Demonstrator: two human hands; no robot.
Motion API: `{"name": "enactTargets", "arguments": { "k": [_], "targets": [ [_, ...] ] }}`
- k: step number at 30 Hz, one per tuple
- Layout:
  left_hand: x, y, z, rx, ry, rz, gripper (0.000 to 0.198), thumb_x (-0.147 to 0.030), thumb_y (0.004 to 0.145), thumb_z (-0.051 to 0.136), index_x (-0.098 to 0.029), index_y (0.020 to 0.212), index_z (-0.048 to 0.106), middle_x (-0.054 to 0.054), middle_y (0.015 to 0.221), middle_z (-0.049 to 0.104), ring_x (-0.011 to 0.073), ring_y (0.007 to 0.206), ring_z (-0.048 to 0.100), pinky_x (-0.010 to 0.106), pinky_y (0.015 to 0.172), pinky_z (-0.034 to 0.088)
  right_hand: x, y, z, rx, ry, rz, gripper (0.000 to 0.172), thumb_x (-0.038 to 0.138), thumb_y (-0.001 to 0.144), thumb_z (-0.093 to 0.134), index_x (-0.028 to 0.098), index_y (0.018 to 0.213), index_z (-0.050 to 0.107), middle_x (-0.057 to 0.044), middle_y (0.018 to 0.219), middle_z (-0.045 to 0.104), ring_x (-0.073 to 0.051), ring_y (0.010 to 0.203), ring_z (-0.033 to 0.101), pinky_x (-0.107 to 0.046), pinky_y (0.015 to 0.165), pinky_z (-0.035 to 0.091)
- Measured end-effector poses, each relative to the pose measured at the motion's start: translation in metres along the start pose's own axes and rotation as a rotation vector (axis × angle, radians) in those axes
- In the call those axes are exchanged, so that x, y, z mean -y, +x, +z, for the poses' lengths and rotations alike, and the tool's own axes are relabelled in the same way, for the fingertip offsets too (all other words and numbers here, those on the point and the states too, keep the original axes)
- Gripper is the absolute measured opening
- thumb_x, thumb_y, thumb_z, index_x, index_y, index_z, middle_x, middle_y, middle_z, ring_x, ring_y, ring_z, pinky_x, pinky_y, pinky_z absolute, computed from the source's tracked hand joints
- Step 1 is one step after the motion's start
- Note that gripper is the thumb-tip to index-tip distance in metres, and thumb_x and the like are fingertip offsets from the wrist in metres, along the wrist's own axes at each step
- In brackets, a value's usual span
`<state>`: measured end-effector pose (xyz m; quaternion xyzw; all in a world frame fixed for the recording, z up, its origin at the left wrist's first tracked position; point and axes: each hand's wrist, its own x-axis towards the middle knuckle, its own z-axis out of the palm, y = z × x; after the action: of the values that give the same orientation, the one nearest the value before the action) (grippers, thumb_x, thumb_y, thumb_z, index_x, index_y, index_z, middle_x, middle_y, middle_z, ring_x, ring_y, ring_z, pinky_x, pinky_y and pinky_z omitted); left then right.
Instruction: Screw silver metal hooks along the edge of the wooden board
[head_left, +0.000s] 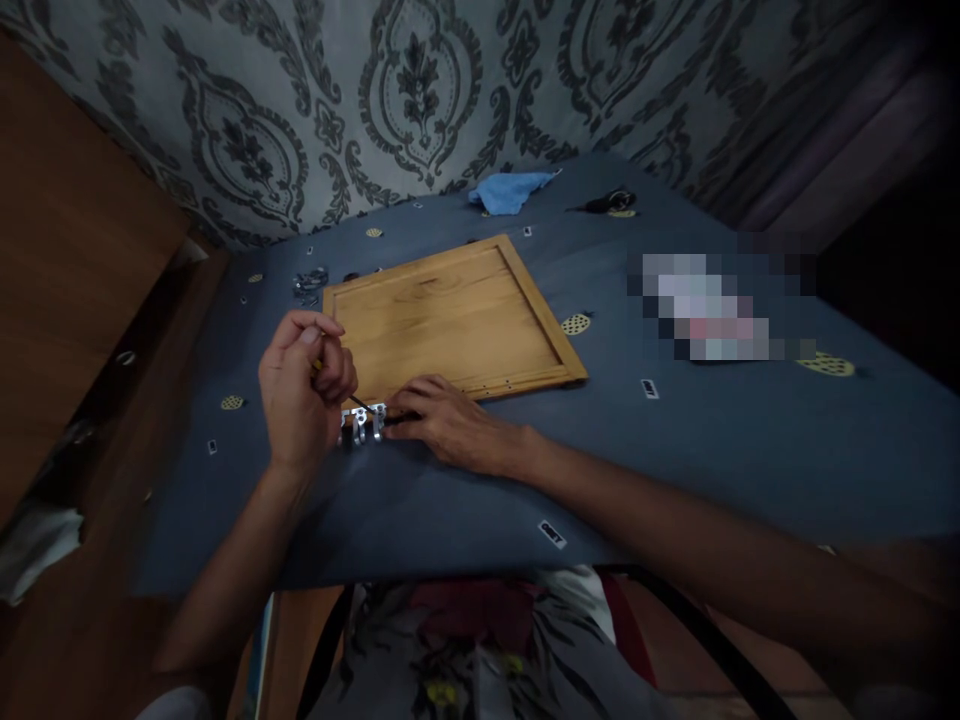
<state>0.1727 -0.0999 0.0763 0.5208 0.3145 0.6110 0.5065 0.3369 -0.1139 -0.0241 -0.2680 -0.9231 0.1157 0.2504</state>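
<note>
A wooden framed panel (442, 310) lies flat on the table, tilted slightly in view. At its near left edge sits a shiny metal hinge (364, 422). My left hand (304, 385) is closed round a screwdriver (358, 403); a bit of yellow handle shows between the fingers, and its dark shaft slants down to the hinge. My right hand (442, 420) rests on the panel's near edge, its fingertips against the right side of the hinge. Whether those fingers pinch the hinge or only press on it is hard to see.
The table has a dark blue cloth (465, 520) printed with pineapples. Small metal pieces (309, 285) lie beyond the panel's left corner. Toward the back are a blue rag (511, 192) and a black object (611, 202). A blurred-out item (709, 305) lies at the right. Wooden furniture (82, 190) stands left.
</note>
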Motion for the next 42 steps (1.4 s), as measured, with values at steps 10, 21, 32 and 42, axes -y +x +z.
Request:
{"name": "enactTargets", "arguments": {
  "k": [10,21,32,42],
  "targets": [
    [0.003,-0.002,0.0,-0.06,-0.017,0.031,0.017,-0.028,0.081,0.076,-0.019,0.074,0.064,-0.011,0.044,0.031,0.0051,0.037,0.02,0.018,0.038,0.023,-0.002,0.0,0.002,-0.006,-0.003,-0.006,0.034,0.007,0.093,0.066,0.021,0.123,0.075,-0.01,0.124,0.07,-0.025,0.113,0.052,-0.041,0.099,0.04],
    [0.004,-0.004,-0.002,-0.056,-0.035,0.018,0.015,-0.027,0.082,0.077,-0.019,0.074,0.066,-0.01,0.045,0.031,0.0057,0.038,0.02,0.019,0.039,0.023,-0.001,-0.001,0.002,-0.007,-0.002,0.002,0.035,0.006,0.092,0.067,0.022,0.122,0.075,-0.01,0.124,0.07,-0.026,0.115,0.053,-0.042,0.101,0.041],
    [0.007,-0.01,0.001,-0.008,-0.045,0.046,0.013,-0.024,0.082,0.074,-0.018,0.074,0.067,-0.01,0.043,0.034,0.0051,0.036,0.023,0.016,0.038,0.026,-0.002,0.0,0.004,-0.03,-0.001,-0.006,0.033,0.007,0.093,0.066,0.021,0.121,0.076,-0.011,0.121,0.07,-0.025,0.111,0.053,-0.042,0.098,0.041],
    [0.014,-0.004,-0.002,0.078,-0.06,0.052,0.023,-0.035,0.08,0.08,-0.017,0.075,0.067,-0.012,0.041,0.031,0.0029,0.033,0.016,0.014,0.036,0.025,0.0,0.0,0.002,-0.034,0.003,-0.002,0.033,0.006,0.093,0.067,0.022,0.12,0.076,-0.009,0.119,0.071,-0.025,0.111,0.053,-0.042,0.098,0.042]
  ]
}}
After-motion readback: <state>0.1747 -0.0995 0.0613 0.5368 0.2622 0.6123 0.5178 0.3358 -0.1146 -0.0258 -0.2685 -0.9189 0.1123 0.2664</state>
